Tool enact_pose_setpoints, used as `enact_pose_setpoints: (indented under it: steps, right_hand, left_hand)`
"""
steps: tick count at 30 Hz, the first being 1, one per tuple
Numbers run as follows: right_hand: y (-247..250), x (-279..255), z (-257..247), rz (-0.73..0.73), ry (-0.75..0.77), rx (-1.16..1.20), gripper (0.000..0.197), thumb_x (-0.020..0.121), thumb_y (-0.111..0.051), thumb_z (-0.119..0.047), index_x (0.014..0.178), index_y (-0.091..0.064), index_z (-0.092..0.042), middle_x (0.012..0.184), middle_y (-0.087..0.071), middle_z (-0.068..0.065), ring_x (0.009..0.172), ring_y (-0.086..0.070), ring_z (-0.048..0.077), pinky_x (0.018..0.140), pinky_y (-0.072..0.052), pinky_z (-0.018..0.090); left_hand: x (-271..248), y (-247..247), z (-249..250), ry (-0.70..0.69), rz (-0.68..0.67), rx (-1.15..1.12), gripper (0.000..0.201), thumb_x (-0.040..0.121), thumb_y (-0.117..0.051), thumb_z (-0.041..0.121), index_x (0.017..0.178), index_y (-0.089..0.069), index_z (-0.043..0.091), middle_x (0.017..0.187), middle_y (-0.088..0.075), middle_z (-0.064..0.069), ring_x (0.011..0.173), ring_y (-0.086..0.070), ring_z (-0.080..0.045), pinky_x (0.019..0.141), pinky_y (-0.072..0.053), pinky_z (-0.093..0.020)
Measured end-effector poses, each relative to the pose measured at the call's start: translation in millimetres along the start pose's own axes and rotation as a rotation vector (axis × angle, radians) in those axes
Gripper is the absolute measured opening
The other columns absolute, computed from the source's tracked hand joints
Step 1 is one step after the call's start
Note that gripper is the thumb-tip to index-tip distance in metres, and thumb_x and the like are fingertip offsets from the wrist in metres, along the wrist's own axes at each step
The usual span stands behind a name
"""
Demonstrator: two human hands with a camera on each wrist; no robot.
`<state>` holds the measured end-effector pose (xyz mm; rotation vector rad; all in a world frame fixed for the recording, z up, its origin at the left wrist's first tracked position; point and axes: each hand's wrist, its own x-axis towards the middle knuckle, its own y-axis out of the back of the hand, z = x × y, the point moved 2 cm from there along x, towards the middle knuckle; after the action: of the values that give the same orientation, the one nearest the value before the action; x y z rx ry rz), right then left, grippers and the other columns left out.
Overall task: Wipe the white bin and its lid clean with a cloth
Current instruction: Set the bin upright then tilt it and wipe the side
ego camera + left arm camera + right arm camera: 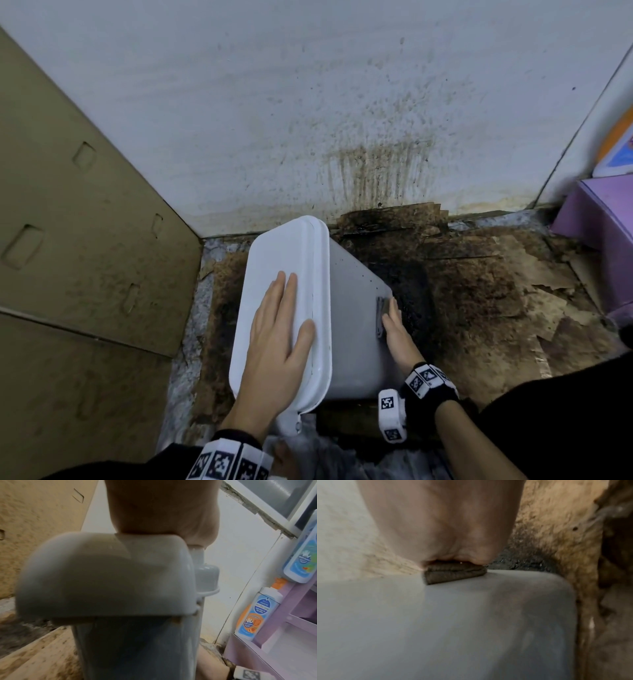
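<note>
At the bottom of the head view two forearms enter, each wrist wearing a band of black-and-white coded tags. The left hand [274, 346] lies flat with straight fingers pressed on the lid [274, 260], which is closed on the one white bin [356, 325]; the bin sits centre frame, tipped so that its lid faces the lower left and one long side faces up. The right hand [394, 325] is at the far right end of that upturned side, its fingers pressing one folded grey cloth [381, 317] against the plastic; the right wrist view shows the cloth [455, 573] as a ribbed dark wedge pinched under the fingertips at the bin's rounded edge. Beneath and beyond the bin the floor [479, 291] is covered in brown and black grime. Cardboard [68, 222] stands along the left of the frame. A purple shelf unit [599, 219] occupies the right edge; the left wrist view shows two bottles [257, 614] on it. Farthest, across the top, a white wall [308, 85] carries brown streaks and speckles above the floor line.
</note>
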<state>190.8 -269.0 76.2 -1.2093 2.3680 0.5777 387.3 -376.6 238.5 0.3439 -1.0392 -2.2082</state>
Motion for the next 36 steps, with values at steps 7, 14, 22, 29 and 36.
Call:
enact_pose_setpoints:
  steps: [7,14,22,29,36]
  right_hand:
    - [-27.1,-12.2,-70.0,-0.145,0.226,0.024,0.058,0.109,-0.025,-0.040,0.156,0.011,-0.038,0.164,0.021,-0.017,0.143,0.021,-0.006,0.123,0.008,0.038]
    - [-45.7,-25.3,-132.4,-0.240,0.456,0.005,0.058,0.110,-0.023,-0.041,0.158,0.009,-0.038,0.160,0.019,-0.031,0.143,0.021,-0.016,0.114,0.005,0.013]
    - [-16.9,26.1,-77.6,-0.156,0.314,-0.098,0.059,0.110,-0.022,-0.037,0.158,0.011,-0.028,0.164,0.019,-0.016,0.151,0.018,0.004,0.121,0.009,0.027]
    - [5.2,55.5,-22.3,-0.063,0.038,-0.056,0.058,0.110,-0.021,-0.039,0.159,0.007,-0.025,0.167,0.014,-0.009,0.153,0.014,0.008,0.125,0.006,0.038]
    - [-11.6,36.2,-71.1,-0.043,0.125,0.064,0.056,0.110,-0.027,-0.027,0.160,-0.002,-0.025,0.167,0.005,-0.010,0.153,0.010,0.008,0.122,0.005,0.031]
  left_hand:
    - [-3.9,6.5,-10.3,0.037,0.010,0.000,0.069,0.098,-0.020,0.065,0.160,-0.003,0.042,0.167,0.006,0.028,0.154,0.008,0.005,0.128,-0.006,-0.036]
    - [-2.9,6.5,-9.4,0.019,0.006,-0.007,0.066,0.101,-0.026,0.059,0.161,-0.005,0.041,0.167,0.004,0.029,0.154,0.006,0.005,0.126,-0.006,-0.032]
    - [-4.3,14.6,-17.7,0.033,0.015,-0.041,0.064,0.102,-0.034,0.052,0.160,-0.009,0.042,0.165,0.001,0.033,0.154,0.002,0.006,0.126,-0.008,-0.032]
    - [-4.0,15.8,-14.5,0.027,0.031,-0.050,0.066,0.099,-0.031,0.060,0.160,-0.011,0.042,0.166,-0.002,0.032,0.154,-0.001,0.005,0.125,-0.009,-0.031]
    - [-3.7,15.2,-14.3,0.030,0.026,-0.054,0.067,0.099,-0.030,0.061,0.160,-0.010,0.042,0.166,-0.001,0.032,0.154,0.001,0.005,0.125,-0.009,-0.030]
